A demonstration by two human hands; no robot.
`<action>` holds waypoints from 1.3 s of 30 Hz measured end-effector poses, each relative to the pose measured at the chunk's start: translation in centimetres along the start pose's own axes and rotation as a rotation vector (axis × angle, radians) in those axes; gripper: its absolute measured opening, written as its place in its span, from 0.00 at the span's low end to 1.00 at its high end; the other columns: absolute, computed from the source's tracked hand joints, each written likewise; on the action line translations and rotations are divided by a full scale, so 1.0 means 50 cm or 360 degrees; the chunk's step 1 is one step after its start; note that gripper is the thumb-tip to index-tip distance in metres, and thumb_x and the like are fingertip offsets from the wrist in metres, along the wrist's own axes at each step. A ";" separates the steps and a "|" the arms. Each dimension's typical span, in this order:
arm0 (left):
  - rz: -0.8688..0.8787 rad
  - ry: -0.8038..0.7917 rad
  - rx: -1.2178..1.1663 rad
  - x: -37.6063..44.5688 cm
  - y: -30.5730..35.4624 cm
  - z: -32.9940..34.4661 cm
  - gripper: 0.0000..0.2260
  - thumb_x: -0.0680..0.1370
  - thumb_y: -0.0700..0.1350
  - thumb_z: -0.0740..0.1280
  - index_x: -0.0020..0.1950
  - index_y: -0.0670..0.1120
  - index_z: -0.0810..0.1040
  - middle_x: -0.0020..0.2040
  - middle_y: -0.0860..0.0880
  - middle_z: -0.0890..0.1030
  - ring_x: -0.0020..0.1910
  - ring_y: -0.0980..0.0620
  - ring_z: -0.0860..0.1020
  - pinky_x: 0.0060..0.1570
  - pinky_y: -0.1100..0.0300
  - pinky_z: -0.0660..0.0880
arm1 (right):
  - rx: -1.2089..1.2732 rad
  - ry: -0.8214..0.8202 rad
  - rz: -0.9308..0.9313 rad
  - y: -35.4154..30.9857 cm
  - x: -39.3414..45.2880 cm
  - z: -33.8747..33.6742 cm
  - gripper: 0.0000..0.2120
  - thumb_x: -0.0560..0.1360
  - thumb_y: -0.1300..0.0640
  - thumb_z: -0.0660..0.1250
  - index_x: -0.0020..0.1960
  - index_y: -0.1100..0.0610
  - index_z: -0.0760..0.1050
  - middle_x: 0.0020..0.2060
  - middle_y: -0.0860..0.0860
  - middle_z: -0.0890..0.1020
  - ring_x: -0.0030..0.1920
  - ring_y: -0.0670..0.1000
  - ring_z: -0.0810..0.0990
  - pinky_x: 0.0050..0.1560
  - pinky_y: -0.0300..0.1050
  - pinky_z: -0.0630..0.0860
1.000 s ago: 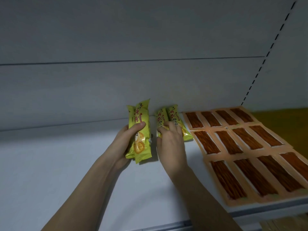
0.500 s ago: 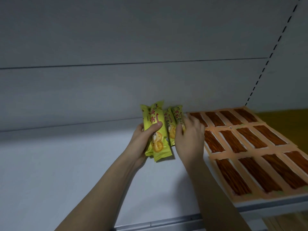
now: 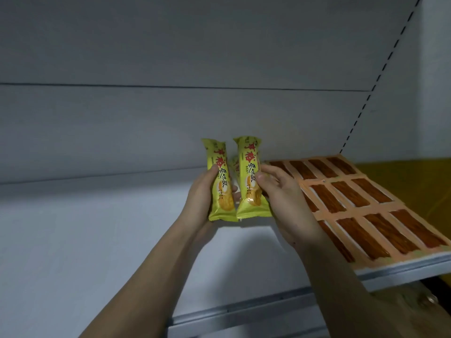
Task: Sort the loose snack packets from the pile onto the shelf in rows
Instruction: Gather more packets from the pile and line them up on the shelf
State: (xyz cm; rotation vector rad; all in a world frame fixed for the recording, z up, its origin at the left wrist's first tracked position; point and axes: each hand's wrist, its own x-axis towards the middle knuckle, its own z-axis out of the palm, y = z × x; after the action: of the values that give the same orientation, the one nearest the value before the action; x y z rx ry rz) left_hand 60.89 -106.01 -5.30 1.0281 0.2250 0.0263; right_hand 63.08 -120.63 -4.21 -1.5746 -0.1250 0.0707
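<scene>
I hold one yellow-green snack packet (image 3: pixel 219 181) upright in my left hand (image 3: pixel 201 196), thumb across its front and fingers curled behind it. My right hand (image 3: pixel 280 198) grips a second yellow-green packet (image 3: pixel 251 176) the same way, thumb pressed on its front. The two stand side by side with their lower edges almost touching, raised above the white shelf (image 3: pixel 85 240) near its back edge. Half a second ago the packets were bunched together low against the shelf, and my right hand lay flat over the ones on the right; now both hands have come up and turned the packets so their printed faces show. A sliver of a third yellow packet (image 3: pixel 234 164) peeks out between the two; I cannot tell whether it lies on the shelf or is held. To the right, the orange packets with brown strips (image 3: pixel 361 208) lie flat in rows, reaching the shelf's front edge, as before. The grey back panel (image 3: pixel 170 118) rises behind.
</scene>
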 end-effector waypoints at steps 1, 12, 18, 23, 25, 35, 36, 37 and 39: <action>0.0068 0.0028 0.0102 -0.004 -0.002 0.001 0.13 0.84 0.49 0.61 0.52 0.40 0.76 0.37 0.45 0.81 0.30 0.50 0.81 0.30 0.60 0.78 | -0.0015 -0.0011 0.0022 -0.003 -0.006 -0.006 0.14 0.81 0.56 0.65 0.65 0.54 0.75 0.51 0.52 0.85 0.52 0.51 0.85 0.59 0.54 0.79; 0.0185 0.0127 0.0572 -0.100 -0.090 0.066 0.14 0.85 0.47 0.60 0.63 0.39 0.76 0.51 0.43 0.85 0.43 0.52 0.85 0.38 0.61 0.80 | -0.0132 -0.0272 0.0178 -0.027 -0.089 -0.107 0.14 0.82 0.58 0.62 0.66 0.51 0.71 0.50 0.51 0.83 0.46 0.49 0.85 0.44 0.42 0.81; 0.0298 0.0353 0.0855 -0.162 -0.129 0.096 0.12 0.84 0.46 0.63 0.66 0.49 0.67 0.45 0.45 0.82 0.35 0.54 0.82 0.37 0.59 0.79 | -0.0439 -0.0513 0.0120 -0.028 -0.143 -0.172 0.21 0.81 0.58 0.64 0.71 0.51 0.64 0.57 0.49 0.79 0.51 0.49 0.83 0.52 0.49 0.81; 0.0504 0.0644 0.1429 -0.184 -0.163 0.100 0.08 0.83 0.49 0.63 0.61 0.50 0.70 0.39 0.50 0.80 0.31 0.57 0.77 0.32 0.62 0.71 | -0.1287 -0.0528 -0.0212 -0.015 -0.176 -0.180 0.23 0.83 0.55 0.58 0.75 0.45 0.57 0.68 0.55 0.66 0.51 0.55 0.79 0.47 0.47 0.73; 0.0594 0.0693 0.1596 -0.188 -0.161 0.105 0.07 0.83 0.48 0.64 0.60 0.49 0.74 0.51 0.46 0.80 0.44 0.51 0.81 0.44 0.57 0.75 | -0.1495 -0.0527 -0.0289 -0.010 -0.189 -0.173 0.20 0.83 0.56 0.56 0.75 0.49 0.61 0.68 0.56 0.66 0.56 0.58 0.77 0.50 0.48 0.72; 0.0545 0.0168 0.2104 -0.259 -0.149 0.096 0.16 0.80 0.49 0.69 0.67 0.50 0.79 0.68 0.50 0.71 0.67 0.54 0.72 0.66 0.62 0.67 | -0.1726 -0.0927 -0.0331 -0.028 -0.214 -0.221 0.27 0.81 0.49 0.63 0.77 0.54 0.62 0.76 0.50 0.58 0.73 0.55 0.64 0.68 0.50 0.68; 0.0523 0.0134 0.2136 -0.259 -0.148 0.097 0.16 0.80 0.49 0.69 0.68 0.50 0.79 0.71 0.49 0.70 0.70 0.53 0.70 0.69 0.60 0.66 | -0.1720 -0.0932 -0.0333 -0.027 -0.212 -0.223 0.27 0.81 0.50 0.64 0.77 0.54 0.62 0.76 0.50 0.58 0.73 0.55 0.64 0.67 0.49 0.68; 0.0510 0.0126 0.2142 -0.258 -0.146 0.100 0.16 0.80 0.49 0.69 0.69 0.51 0.79 0.73 0.49 0.70 0.72 0.52 0.69 0.71 0.59 0.65 | -0.1713 -0.0911 -0.0343 -0.025 -0.208 -0.222 0.27 0.81 0.50 0.64 0.77 0.54 0.62 0.76 0.50 0.58 0.73 0.54 0.64 0.67 0.48 0.68; 0.0502 0.0136 0.2140 -0.250 -0.144 0.109 0.17 0.81 0.48 0.68 0.69 0.50 0.78 0.75 0.49 0.69 0.74 0.51 0.68 0.72 0.58 0.63 | -0.1702 -0.0835 -0.0373 -0.021 -0.199 -0.216 0.27 0.81 0.50 0.64 0.77 0.55 0.62 0.76 0.50 0.59 0.73 0.55 0.65 0.69 0.49 0.67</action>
State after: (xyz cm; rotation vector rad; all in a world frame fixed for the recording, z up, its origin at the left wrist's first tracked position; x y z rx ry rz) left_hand 49.14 -115.91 -6.56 2.3996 0.1374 0.2279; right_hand 54.51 -132.59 -3.39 -2.5578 -0.8704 0.2634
